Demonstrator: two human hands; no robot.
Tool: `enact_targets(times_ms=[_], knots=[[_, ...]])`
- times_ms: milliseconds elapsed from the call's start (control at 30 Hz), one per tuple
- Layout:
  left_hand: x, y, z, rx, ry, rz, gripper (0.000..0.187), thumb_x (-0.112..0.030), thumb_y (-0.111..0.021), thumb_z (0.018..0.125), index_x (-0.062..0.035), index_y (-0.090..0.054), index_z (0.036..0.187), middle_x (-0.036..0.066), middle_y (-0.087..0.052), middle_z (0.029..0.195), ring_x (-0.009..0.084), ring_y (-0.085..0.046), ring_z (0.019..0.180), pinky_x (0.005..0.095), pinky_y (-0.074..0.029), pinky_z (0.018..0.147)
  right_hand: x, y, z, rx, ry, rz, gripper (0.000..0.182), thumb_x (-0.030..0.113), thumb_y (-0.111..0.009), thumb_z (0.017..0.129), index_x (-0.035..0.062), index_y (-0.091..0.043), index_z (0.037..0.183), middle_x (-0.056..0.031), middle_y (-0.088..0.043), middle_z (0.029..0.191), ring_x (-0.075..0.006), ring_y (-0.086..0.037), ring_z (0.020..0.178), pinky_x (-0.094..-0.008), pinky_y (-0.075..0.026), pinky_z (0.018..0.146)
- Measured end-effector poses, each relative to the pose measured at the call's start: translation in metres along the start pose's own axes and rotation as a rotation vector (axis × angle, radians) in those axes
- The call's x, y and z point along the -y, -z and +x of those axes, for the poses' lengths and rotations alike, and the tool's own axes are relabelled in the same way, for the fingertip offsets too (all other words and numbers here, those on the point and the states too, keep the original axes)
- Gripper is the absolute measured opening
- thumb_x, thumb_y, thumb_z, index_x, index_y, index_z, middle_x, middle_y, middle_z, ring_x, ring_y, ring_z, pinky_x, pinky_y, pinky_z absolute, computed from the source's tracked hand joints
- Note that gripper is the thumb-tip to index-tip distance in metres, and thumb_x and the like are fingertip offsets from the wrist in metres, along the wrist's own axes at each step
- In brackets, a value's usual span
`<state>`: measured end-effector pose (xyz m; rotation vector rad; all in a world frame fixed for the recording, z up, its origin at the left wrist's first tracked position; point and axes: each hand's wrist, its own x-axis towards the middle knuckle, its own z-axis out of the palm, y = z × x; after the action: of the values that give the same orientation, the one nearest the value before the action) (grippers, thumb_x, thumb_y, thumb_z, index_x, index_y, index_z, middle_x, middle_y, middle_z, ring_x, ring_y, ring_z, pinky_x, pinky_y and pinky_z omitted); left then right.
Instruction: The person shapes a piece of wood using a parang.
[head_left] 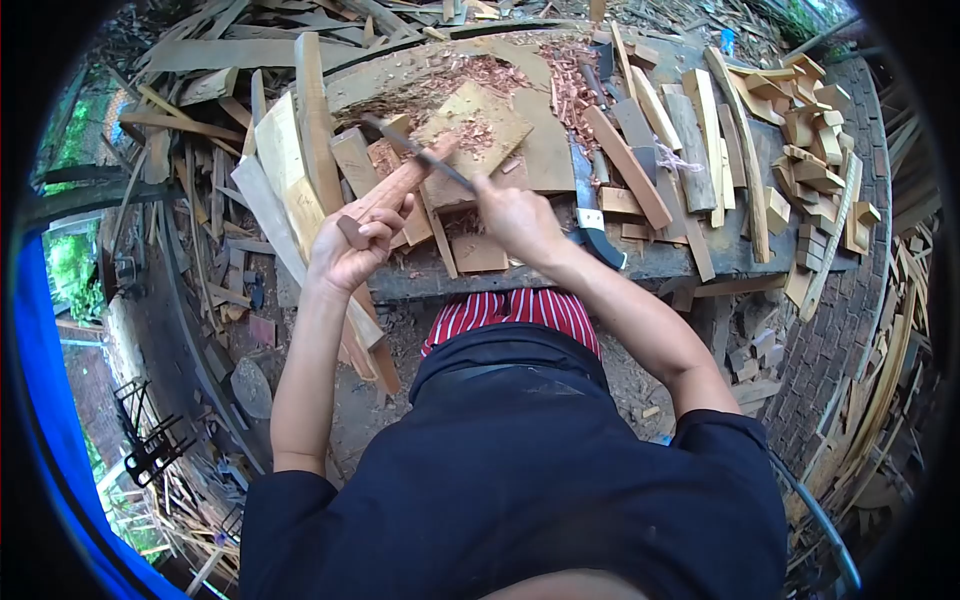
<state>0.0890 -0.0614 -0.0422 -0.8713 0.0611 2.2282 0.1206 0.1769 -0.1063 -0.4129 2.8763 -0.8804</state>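
My left hand (355, 240) is wrapped round the lower end of a reddish piece of wood (400, 183), which slants up and to the right. Across the wood's upper part lies a long dark tool (432, 160), a file or blade; I cannot tell which. The near end of that tool is in my right hand (515, 222), whose fingers are closed round it. Behind them a square light board (475, 128) rests on the workbench (430, 287), with reddish shavings (472, 135) on top.
A saw (590, 225) with a black and white handle lies right of my right hand. Wooden strips (625, 165) and stacked cut blocks (810, 150) cover the bench's right side. Long boards (300, 195) lean at the left. More scrap wood surrounds the bench.
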Motion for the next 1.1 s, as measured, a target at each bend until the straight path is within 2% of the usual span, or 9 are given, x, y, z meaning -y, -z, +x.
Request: enact_targets(times_ms=[100, 200, 433, 533, 700, 767, 833, 900, 1100], knots=[[-0.001, 0.002, -0.003, 0.066, -0.048, 0.096, 0.045, -0.012, -0.030, 0.099, 0.0079, -0.022, 0.139, 0.026, -0.045, 0.109, 0.0157, -0.047, 0.069, 0.0223, -0.045, 0.048, 0.035, 0.019, -0.019, 0.035, 0.105, 0.038, 0.022, 0.011, -0.049, 0.087, 0.0067, -0.046, 0.108, -0.0181, -0.060, 0.057, -0.0384, -0.063, 0.057, -0.0512, -0.050, 0.050], [-0.002, -0.003, -0.007, 0.021, 0.032, -0.051, 0.044, -0.009, -0.029, 0.098, 0.0114, -0.022, 0.137, 0.027, -0.044, 0.109, 0.0165, -0.047, 0.071, 0.0222, -0.045, 0.050, -0.004, -0.010, 0.003, 0.065, -0.123, 0.042, 0.021, 0.010, -0.048, 0.086, 0.0058, -0.046, 0.106, -0.0201, -0.061, 0.062, -0.0384, -0.064, 0.060, -0.0509, -0.049, 0.049], [-0.007, -0.004, 0.001, 0.086, -0.001, -0.037, 0.045, -0.017, -0.033, 0.098, 0.0120, -0.026, 0.133, 0.026, -0.043, 0.109, 0.0166, -0.047, 0.071, 0.0227, -0.045, 0.050, 0.034, 0.018, -0.019, 0.001, 0.111, 0.088, 0.030, 0.009, -0.048, 0.085, 0.0068, -0.046, 0.115, -0.0200, -0.061, 0.060, -0.0370, -0.064, 0.058, -0.0508, -0.050, 0.048], [-0.005, -0.004, -0.003, 0.057, 0.011, 0.007, 0.049, -0.021, -0.034, 0.098, 0.0120, -0.026, 0.132, 0.025, -0.043, 0.108, 0.0162, -0.046, 0.071, 0.0227, -0.044, 0.048, 0.000, 0.001, 0.002, 0.053, -0.090, -0.017, 0.021, 0.008, -0.049, 0.083, 0.0068, -0.048, 0.104, -0.0168, -0.063, 0.063, -0.0347, -0.066, 0.061, -0.0483, -0.052, 0.050], [-0.004, -0.010, -0.003, -0.044, -0.035, -0.043, 0.053, -0.019, -0.041, 0.096, 0.0070, -0.022, 0.138, 0.029, -0.042, 0.114, 0.0166, -0.044, 0.069, 0.0225, -0.043, 0.046, 0.019, 0.014, -0.006, -0.034, 0.030, 0.011, 0.028, 0.007, -0.049, 0.083, 0.0064, -0.047, 0.110, -0.0166, -0.062, 0.061, -0.0350, -0.064, 0.056, -0.0477, -0.050, 0.047], [-0.008, -0.003, 0.001, 0.048, -0.074, 0.018, 0.053, -0.021, -0.040, 0.097, 0.0075, -0.022, 0.137, 0.029, -0.041, 0.115, 0.0168, -0.044, 0.070, 0.0228, -0.043, 0.046, 0.033, 0.021, -0.018, -0.029, 0.158, 0.028, 0.026, 0.009, -0.048, 0.084, 0.0081, -0.045, 0.110, -0.0159, -0.061, 0.059, -0.0334, -0.064, 0.055, -0.0464, -0.049, 0.045], [-0.005, -0.011, -0.003, -0.025, -0.019, 0.031, 0.052, -0.024, -0.030, 0.099, 0.0108, -0.021, 0.135, 0.028, -0.043, 0.109, 0.0172, -0.046, 0.072, 0.0236, -0.044, 0.049, 0.013, 0.014, -0.006, 0.084, 0.008, -0.051, 0.025, 0.009, -0.049, 0.084, 0.0082, -0.046, 0.109, -0.0162, -0.063, 0.063, -0.0337, -0.065, 0.058, -0.0470, -0.050, 0.046], [-0.005, -0.006, -0.008, 0.022, 0.000, 0.027, 0.052, -0.024, -0.029, 0.099, 0.0122, -0.020, 0.135, 0.028, -0.042, 0.110, 0.0171, -0.046, 0.072, 0.0238, -0.045, 0.050, -0.023, -0.001, 0.014, 0.016, -0.116, -0.044, 0.026, 0.006, -0.048, 0.083, 0.0075, -0.048, 0.109, -0.0184, -0.065, 0.069, -0.0342, -0.066, 0.065, -0.0470, -0.051, 0.048], [0.002, -0.019, -0.001, 0.036, -0.080, 0.107, 0.051, -0.024, -0.027, 0.099, 0.0095, -0.021, 0.136, 0.028, -0.043, 0.112, 0.0168, -0.045, 0.072, 0.0238, -0.044, 0.050, 0.017, 0.019, -0.013, -0.001, 0.110, 0.003, 0.031, 0.008, -0.045, 0.085, 0.0063, -0.046, 0.116, -0.0145, -0.063, 0.061, -0.0337, -0.065, 0.056, -0.0474, -0.049, 0.046]])
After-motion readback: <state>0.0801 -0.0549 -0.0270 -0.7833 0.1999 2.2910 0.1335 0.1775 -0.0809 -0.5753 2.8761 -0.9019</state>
